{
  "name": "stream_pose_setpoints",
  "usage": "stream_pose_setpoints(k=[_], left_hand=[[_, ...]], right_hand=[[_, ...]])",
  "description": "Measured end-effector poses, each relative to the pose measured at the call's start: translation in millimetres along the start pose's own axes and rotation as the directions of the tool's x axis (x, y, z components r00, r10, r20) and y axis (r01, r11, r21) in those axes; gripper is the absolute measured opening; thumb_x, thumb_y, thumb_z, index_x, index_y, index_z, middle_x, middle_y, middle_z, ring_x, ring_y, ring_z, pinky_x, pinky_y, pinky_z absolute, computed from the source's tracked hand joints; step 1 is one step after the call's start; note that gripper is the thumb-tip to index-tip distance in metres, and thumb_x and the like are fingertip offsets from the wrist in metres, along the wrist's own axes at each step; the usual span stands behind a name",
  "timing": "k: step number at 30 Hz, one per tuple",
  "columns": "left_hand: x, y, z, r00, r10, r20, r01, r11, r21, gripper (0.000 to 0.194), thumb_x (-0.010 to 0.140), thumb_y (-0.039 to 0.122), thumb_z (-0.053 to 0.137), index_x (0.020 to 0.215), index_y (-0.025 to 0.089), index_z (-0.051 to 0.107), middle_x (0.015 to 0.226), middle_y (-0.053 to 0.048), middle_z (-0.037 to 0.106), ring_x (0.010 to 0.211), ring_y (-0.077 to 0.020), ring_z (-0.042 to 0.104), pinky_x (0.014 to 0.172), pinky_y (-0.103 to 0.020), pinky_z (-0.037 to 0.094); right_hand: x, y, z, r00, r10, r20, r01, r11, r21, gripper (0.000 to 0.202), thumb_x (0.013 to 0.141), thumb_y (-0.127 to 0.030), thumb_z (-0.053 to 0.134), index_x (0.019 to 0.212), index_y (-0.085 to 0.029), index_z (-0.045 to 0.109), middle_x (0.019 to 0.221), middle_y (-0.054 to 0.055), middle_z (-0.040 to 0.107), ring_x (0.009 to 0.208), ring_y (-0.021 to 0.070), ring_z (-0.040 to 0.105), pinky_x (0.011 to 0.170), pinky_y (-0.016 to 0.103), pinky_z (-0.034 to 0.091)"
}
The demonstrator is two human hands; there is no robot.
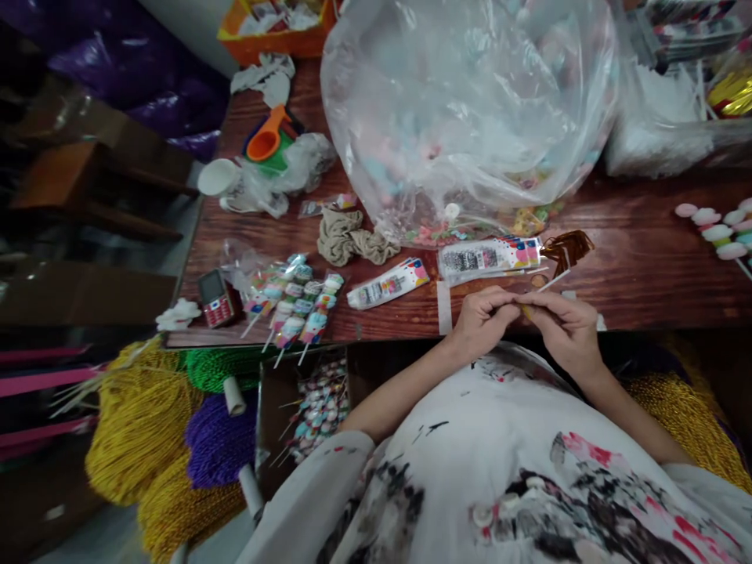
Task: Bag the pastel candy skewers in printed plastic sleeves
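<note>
My left hand [485, 317] and my right hand [561, 325] meet at the table's front edge, fingertips pinched together. A small yellowish bit [526, 311] shows between them, mostly hidden by the fingers. Just beyond my right hand, a thin white stick [554, 280] slants up; whether it is held or lying there I cannot tell. Past the fingers lies a stack of printed clear packets [490, 258], and against its right end a bundle of shiny brown twist ties [567, 252]. More printed packets [388, 283] lie to the left.
A large clear bag [470, 102] of pastel pieces fills the table's back. Bagged candy-like skewers [299, 305], a phone [216, 298], a crumpled cloth [352, 239] and an orange scoop [267, 137] are on the left. A box of skewers [320, 407] stands below; unwrapped skewers [720, 231] lie right.
</note>
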State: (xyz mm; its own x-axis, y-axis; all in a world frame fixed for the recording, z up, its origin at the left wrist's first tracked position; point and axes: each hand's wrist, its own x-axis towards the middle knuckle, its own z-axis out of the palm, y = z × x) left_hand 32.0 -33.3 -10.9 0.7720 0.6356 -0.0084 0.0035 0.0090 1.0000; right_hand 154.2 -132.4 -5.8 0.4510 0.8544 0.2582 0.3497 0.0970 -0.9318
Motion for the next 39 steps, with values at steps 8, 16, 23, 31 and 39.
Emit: stream_pose_setpoints(k=[8, 16, 23, 31, 39], left_hand=[[-3.1, -8.3, -3.0, 1.0, -0.003, 0.006, 0.003, 1.0, -0.029, 0.014, 0.082, 0.025, 0.061, 0.076, 0.016, 0.07, 0.074, 0.0, 0.057, 0.071, -0.0107, 0.054, 0.069, -0.025, 0.042], [-0.2, -18.8, -2.0, 1.0, 0.004, 0.017, -0.003, 0.998, -0.062, 0.02, 0.084, 0.032, 0.064, 0.074, 0.015, 0.07, 0.074, -0.001, 0.059, 0.07, -0.0106, 0.055, 0.069, -0.025, 0.043], [2.4, -17.2, -1.6, 0.999, -0.041, 0.005, 0.041, 0.998, -0.043, 0.025, 0.084, 0.031, 0.062, 0.065, 0.015, 0.065, 0.068, 0.001, 0.056, 0.066, -0.0091, 0.05, 0.065, -0.024, 0.04], [3.2, -10.4, 3.6, 1.0, 0.01, 0.004, -0.01, 1.0, 0.011, 0.028, 0.088, 0.036, 0.059, 0.072, 0.015, 0.067, 0.074, -0.003, 0.063, 0.071, -0.0121, 0.057, 0.07, -0.026, 0.045], [9.4, 6.6, 2.4, 0.987, 0.088, 0.138, -0.106, 0.986, 0.13, 0.03, 0.087, 0.032, 0.058, 0.063, 0.014, 0.063, 0.067, -0.002, 0.058, 0.064, -0.0101, 0.052, 0.065, -0.025, 0.042]], right_hand=[[2.3, 1.4, -4.6, 0.998, 0.068, 0.007, -0.068, 0.998, 0.005, 0.021, 0.082, -0.014, 0.061, 0.095, -0.02, 0.076, 0.078, 0.0, 0.074, 0.062, 0.0109, 0.065, 0.06, 0.023, 0.054], [-2.0, 10.7, -5.2, 0.991, 0.128, 0.027, -0.127, 0.992, -0.026, 0.019, 0.083, -0.017, 0.061, 0.096, -0.02, 0.075, 0.08, 0.001, 0.074, 0.064, 0.0108, 0.065, 0.062, 0.023, 0.053], [-3.3, 15.5, -4.5, 0.999, 0.051, -0.009, -0.052, 0.994, -0.1, 0.04, 0.082, -0.018, 0.064, 0.121, -0.022, 0.065, 0.071, -0.004, 0.065, 0.061, 0.0098, 0.058, 0.062, 0.024, 0.048], [-17.3, 17.5, 3.4, 0.952, 0.143, -0.27, -0.125, 0.989, 0.083, 0.032, 0.072, -0.018, 0.076, 0.098, -0.022, 0.058, 0.07, -0.006, 0.065, 0.06, 0.0098, 0.06, 0.06, 0.023, 0.048], [0.1, 25.2, -26.0, 0.938, 0.292, 0.189, -0.33, 0.918, 0.221, 0.02, 0.077, -0.034, 0.074, 0.076, -0.017, 0.065, 0.068, -0.002, 0.062, 0.062, 0.0099, 0.055, 0.06, 0.022, 0.046]])
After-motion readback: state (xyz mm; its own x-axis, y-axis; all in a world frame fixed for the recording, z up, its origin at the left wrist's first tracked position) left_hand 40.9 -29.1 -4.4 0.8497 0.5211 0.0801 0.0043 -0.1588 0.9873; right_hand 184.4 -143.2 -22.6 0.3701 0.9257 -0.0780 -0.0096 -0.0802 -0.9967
